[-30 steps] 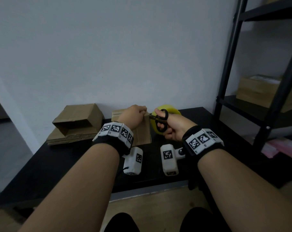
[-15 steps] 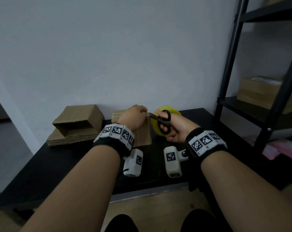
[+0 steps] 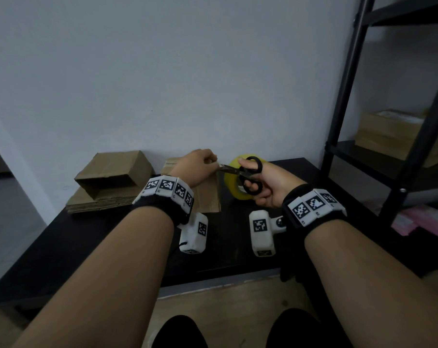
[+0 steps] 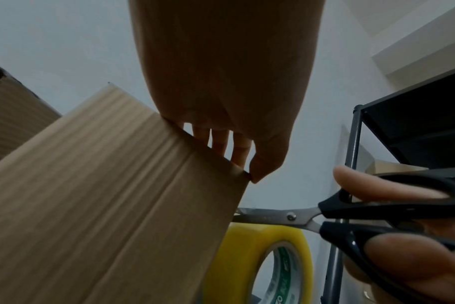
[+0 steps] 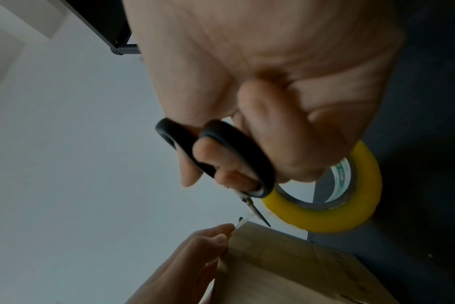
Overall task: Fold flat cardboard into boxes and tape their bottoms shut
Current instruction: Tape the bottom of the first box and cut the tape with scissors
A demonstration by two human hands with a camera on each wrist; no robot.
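The box (image 3: 208, 194) stands on the black table (image 3: 62, 242), under the left hand (image 3: 198, 164), whose fingers (image 4: 221, 142) curl over its top far edge while the thumb tip presses the near corner; in the right wrist view those fingertips pinch a clear strip of tape (image 5: 244, 221) at that corner. Just right of the fingers, the scissors (image 3: 245, 174) point at the strip with the blades nearly together, their tips at the tape. The right hand (image 3: 270, 184) grips them, thumb through one black loop, fingers curled through the other. Below the blades and beside the box stands the yellow tape roll (image 3: 238, 189) on its edge, touching the table. Well left of the left hand, an opened box (image 3: 115, 172) lies on a stack of flat cardboard (image 3: 97, 202) by the wall. Right of the right hand rises a black shelf rack (image 3: 343, 101) holding more cardboard (image 3: 388, 129)
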